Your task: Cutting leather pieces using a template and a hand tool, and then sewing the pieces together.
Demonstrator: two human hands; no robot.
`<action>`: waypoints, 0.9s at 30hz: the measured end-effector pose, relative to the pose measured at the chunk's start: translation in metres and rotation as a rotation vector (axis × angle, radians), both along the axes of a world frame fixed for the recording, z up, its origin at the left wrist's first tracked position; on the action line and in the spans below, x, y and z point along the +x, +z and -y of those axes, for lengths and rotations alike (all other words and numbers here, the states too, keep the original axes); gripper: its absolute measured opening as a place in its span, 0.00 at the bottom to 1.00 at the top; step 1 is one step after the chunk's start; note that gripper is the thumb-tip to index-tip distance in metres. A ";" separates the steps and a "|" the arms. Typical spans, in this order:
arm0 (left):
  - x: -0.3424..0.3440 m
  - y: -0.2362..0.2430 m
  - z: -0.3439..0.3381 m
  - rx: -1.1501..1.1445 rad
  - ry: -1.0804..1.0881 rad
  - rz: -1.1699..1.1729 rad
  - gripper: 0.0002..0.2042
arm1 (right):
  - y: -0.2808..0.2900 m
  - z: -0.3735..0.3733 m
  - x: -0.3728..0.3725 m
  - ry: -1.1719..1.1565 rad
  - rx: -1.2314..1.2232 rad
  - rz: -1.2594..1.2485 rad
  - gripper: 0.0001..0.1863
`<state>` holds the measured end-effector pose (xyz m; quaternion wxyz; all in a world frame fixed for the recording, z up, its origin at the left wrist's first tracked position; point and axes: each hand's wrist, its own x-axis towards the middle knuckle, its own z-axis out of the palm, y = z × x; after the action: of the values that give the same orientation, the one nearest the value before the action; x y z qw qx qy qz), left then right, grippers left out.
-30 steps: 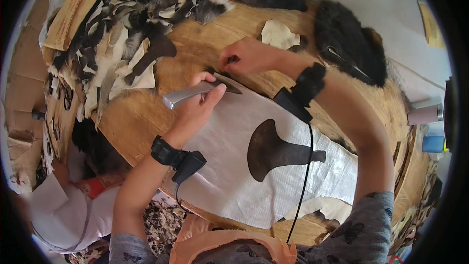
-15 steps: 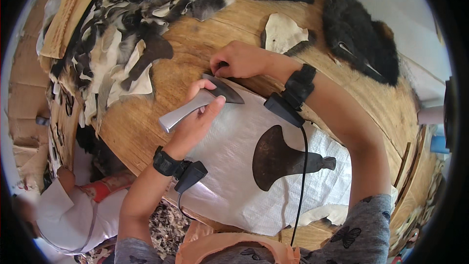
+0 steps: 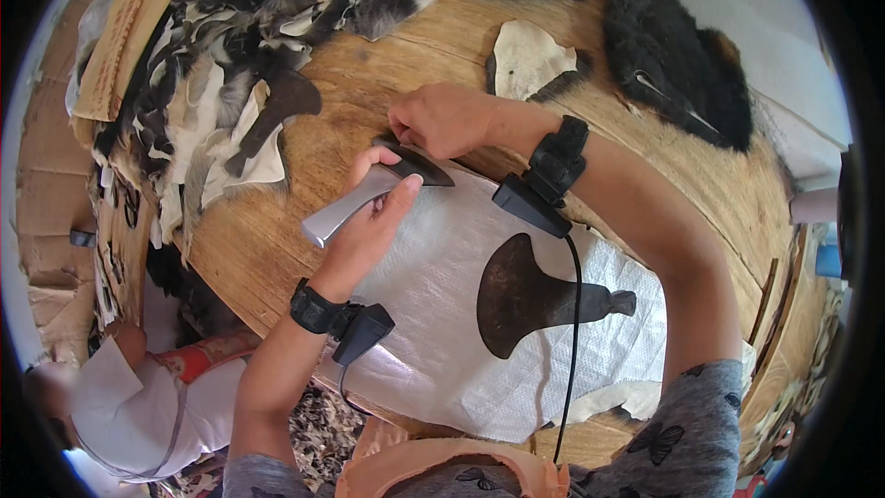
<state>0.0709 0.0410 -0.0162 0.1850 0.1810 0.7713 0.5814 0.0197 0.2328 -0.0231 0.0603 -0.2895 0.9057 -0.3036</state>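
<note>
"Toward the far-left corner of the bench [image 3: 355, 83], what lies?"

"Piled fur scraps [image 3: 235, 65]."

"Grips?"

"Left hand [image 3: 365, 229] clasped round a silver-handled blade [image 3: 350, 206], at the white sheet [image 3: 415, 304]'s far-left end. Right hand [image 3: 449, 120] curled near its tip; contents cannot be told."

"Obstructions?"

"Black cable [image 3: 574, 350] passing before the dark flared blade [image 3: 518, 300]."

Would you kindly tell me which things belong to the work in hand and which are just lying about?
Apparently in use:
silver-handled tool with dark curved blade, in the left hand
shiny white woven sheet

Apparently lying about:
dark fan-shaped blade, on the sheet
heaped multicoloured fur scraps
black furry pelt
</note>
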 end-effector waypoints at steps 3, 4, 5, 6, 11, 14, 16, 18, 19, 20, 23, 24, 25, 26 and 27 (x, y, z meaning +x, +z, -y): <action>0.000 0.000 -0.002 0.019 0.013 -0.002 0.14 | -0.004 -0.001 0.002 -0.004 -0.040 -0.054 0.07; 0.000 0.001 -0.002 -0.009 0.025 -0.004 0.14 | -0.007 -0.001 0.003 -0.006 -0.041 -0.052 0.07; 0.000 0.001 -0.003 -0.036 0.037 -0.007 0.14 | -0.010 -0.002 0.003 0.008 -0.072 -0.086 0.06; 0.000 0.002 -0.004 -0.036 0.036 -0.006 0.14 | -0.012 -0.002 0.004 0.022 -0.103 -0.121 0.06; 0.000 -0.001 -0.007 0.021 0.134 0.020 0.15 | -0.019 -0.004 0.005 0.063 -0.167 -0.181 0.05; 0.001 -0.001 -0.008 0.031 0.148 0.004 0.15 | -0.012 -0.008 0.010 0.053 -0.202 -0.108 0.05; 0.001 -0.002 -0.007 0.020 0.151 -0.007 0.15 | -0.013 -0.008 0.009 0.033 -0.217 -0.042 0.05; 0.001 -0.004 -0.006 0.010 0.149 -0.016 0.15 | -0.013 -0.008 0.007 -0.007 -0.241 -0.042 0.06; 0.001 -0.006 -0.006 -0.011 0.151 -0.059 0.15 | -0.014 -0.008 0.008 -0.009 -0.240 -0.041 0.06; 0.000 -0.007 -0.005 -0.032 0.152 -0.101 0.15 | -0.015 -0.008 0.008 0.017 -0.227 -0.069 0.06; 0.004 -0.003 -0.011 0.009 0.166 -0.054 0.16 | -0.016 -0.009 0.010 0.032 -0.185 -0.115 0.07; 0.003 -0.003 -0.010 0.007 0.164 -0.055 0.16 | -0.017 -0.008 0.009 0.035 -0.169 -0.139 0.06; 0.002 -0.005 -0.009 0.001 0.162 -0.071 0.15 | -0.017 -0.007 0.008 0.033 -0.171 -0.141 0.06; 0.002 -0.005 -0.008 -0.005 0.159 -0.088 0.15 | -0.017 -0.006 0.008 0.036 -0.176 -0.158 0.06; 0.002 -0.004 -0.009 -0.006 0.156 -0.087 0.15 | -0.017 -0.006 0.009 0.040 -0.179 -0.174 0.06</action>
<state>0.0730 0.0497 -0.0207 0.1060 0.1447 0.7920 0.5836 0.0285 0.2389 -0.0404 -0.0384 -0.3368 0.8710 -0.3557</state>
